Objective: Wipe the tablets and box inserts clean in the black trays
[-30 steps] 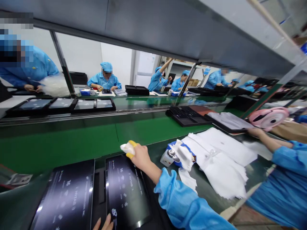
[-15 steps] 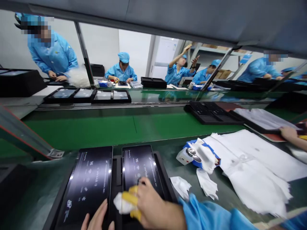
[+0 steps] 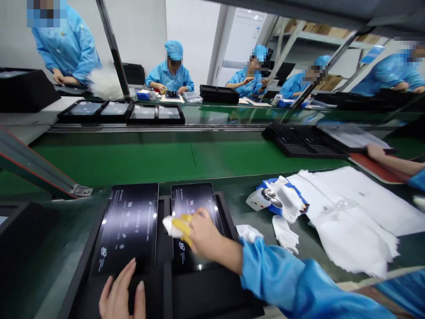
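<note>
Two tablets (image 3: pixel 129 228), long axes forward; right hand (image 3: pixel 207 232) clenching cloth (image 3: pixel 170 227); left hand (image 3: pixel 121 294) open.

View: the head-worn camera is looking forward and down
Near: it is closing in on the left hand (image 3: pixel 121 294) and right hand (image 3: pixel 207 235)
Far: it is facing across the green conveyor belt (image 3: pixel 116 159)

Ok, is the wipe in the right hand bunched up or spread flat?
Bunched: the white wipe is gathered into a small wad between the yellow-cotted fingers of the right hand, over the tablet screen.
</note>
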The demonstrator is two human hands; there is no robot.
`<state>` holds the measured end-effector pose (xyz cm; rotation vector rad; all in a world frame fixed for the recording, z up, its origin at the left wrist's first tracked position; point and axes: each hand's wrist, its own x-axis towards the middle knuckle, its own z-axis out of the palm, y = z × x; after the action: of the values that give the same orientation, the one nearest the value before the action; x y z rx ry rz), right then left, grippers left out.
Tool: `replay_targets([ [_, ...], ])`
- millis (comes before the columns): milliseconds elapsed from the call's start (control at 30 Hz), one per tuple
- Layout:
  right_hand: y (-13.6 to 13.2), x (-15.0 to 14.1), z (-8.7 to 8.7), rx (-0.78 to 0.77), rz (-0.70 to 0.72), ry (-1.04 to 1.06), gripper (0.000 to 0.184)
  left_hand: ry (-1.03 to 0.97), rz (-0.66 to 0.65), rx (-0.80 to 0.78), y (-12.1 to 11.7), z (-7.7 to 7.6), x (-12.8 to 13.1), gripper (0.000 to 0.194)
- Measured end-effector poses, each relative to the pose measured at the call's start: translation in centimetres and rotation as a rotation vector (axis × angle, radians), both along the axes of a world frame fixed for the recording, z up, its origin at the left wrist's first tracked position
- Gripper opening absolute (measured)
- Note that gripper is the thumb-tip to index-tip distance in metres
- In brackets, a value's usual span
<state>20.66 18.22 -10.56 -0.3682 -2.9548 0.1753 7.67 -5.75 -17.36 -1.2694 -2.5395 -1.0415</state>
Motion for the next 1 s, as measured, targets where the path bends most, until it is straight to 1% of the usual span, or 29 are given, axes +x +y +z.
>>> replay_targets([
  [67,-3.4,3.5,-1.2,-0.004,0.165,0.003,0.054,-0.016,-0.009,0.020,-0.2,0.0,-0.3,0.038],
  [100,-4.5,4.9,-1.6,-0.006,0.229,0.007,0.054,-0.005,-0.019,0.022,-0.3,-0.1,-0.6,0.038],
  [133,-5.1,5.8,-1.8,-0.010,0.278,0.008,0.054,0.018,-0.034,0.019,-0.4,-0.2,-0.8,0.039],
  [167,-5.1,6.2,-1.8,-0.016,0.312,-0.002,0.054,0.045,-0.053,0.011,-0.6,-0.4,-1.0,0.040],
  [200,-4.5,6.0,-1.7,-0.023,0.327,-0.020,0.054,0.076,-0.077,0.003,-0.7,-0.5,-1.3,0.041],
  [233,-3.3,5.3,-1.4,-0.028,0.308,-0.038,0.054,0.101,-0.100,-0.004,-0.8,-0.7,-1.5,0.042],
  [267,-1.8,4.4,-0.9,-0.031,0.252,-0.051,0.054,0.118,-0.118,-0.009,-0.9,-0.9,-1.7,0.044],
  [300,-0.1,3.2,-0.4,-0.031,0.157,-0.048,0.053,0.126,-0.128,-0.010,-1.1,-1.0,-1.8,0.045],
  [367,3.2,1.0,0.5,-0.022,-0.095,-0.002,0.051,0.125,-0.132,-0.024,-1.3,-1.1,-2.0,0.046],
  [400,4.3,0.3,0.8,-0.018,-0.200,0.031,0.049,0.120,-0.131,-0.034,-1.4,-1.2,-2.0,0.047],
  [433,4.8,0.0,1.0,-0.016,-0.263,0.058,0.048,0.113,-0.129,-0.044,-1.4,-1.2,-2.0,0.047],
  [467,4.7,0.2,0.9,-0.015,-0.274,0.070,0.048,0.112,-0.132,-0.050,-1.5,-1.2,-1.9,0.047],
  [500,3.9,0.8,0.7,-0.015,-0.236,0.069,0.048,0.112,-0.137,-0.054,-1.5,-1.1,-1.9,0.046],
  [533,2.6,1.8,0.3,-0.017,-0.166,0.057,0.049,0.117,-0.147,-0.055,-1.4,-1.0,-1.7,0.046],
  [600,-1.0,4.5,-0.5,-0.031,0.001,0.024,0.050,0.111,-0.162,-0.050,-1.2,-0.7,-1.3,0.044],
  [667,-4.1,7.3,-1.2,-0.060,0.148,0.001,0.047,0.085,-0.162,-0.035,-0.7,-0.2,-0.8,0.042],
  [700,-5.1,8.4,-1.3,-0.082,0.193,-0.001,0.045,0.081,-0.169,-0.022,-0.4,0.1,-0.6,0.041],
  [733,-5.4,9.1,-1.2,-0.105,0.208,0.003,0.043,0.089,-0.184,-0.007,-0.1,0.4,-0.3,0.041],
  [767,-5.2,9.4,-1.1,-0.128,0.182,0.022,0.042,0.108,-0.208,0.005,0.3,0.6,-0.1,0.041],
  [800,-4.4,9.4,-0.8,-0.145,0.114,0.057,0.041,0.136,-0.241,0.012,0.7,0.8,0.1,0.042],
  [867,-2.0,8.5,-0.4,-0.158,-0.109,0.147,0.042,0.174,-0.289,0.004,1.7,1.3,0.5,0.043],
  [933,0.1,7.4,-0.5,-0.139,-0.310,0.203,0.043,0.187,-0.295,-0.020,2.6,1.8,0.8,0.042],
  [967,0.5,7.0,-0.7,-0.123,-0.359,0.205,0.044,0.203,-0.302,-0.026,3.0,2.0,0.9,0.041],
  [1000,0.4,6.9,-1.0,-0.107,-0.364,0.195,0.045,0.217,-0.305,-0.031,3.4,2.2,1.0,0.040],
])
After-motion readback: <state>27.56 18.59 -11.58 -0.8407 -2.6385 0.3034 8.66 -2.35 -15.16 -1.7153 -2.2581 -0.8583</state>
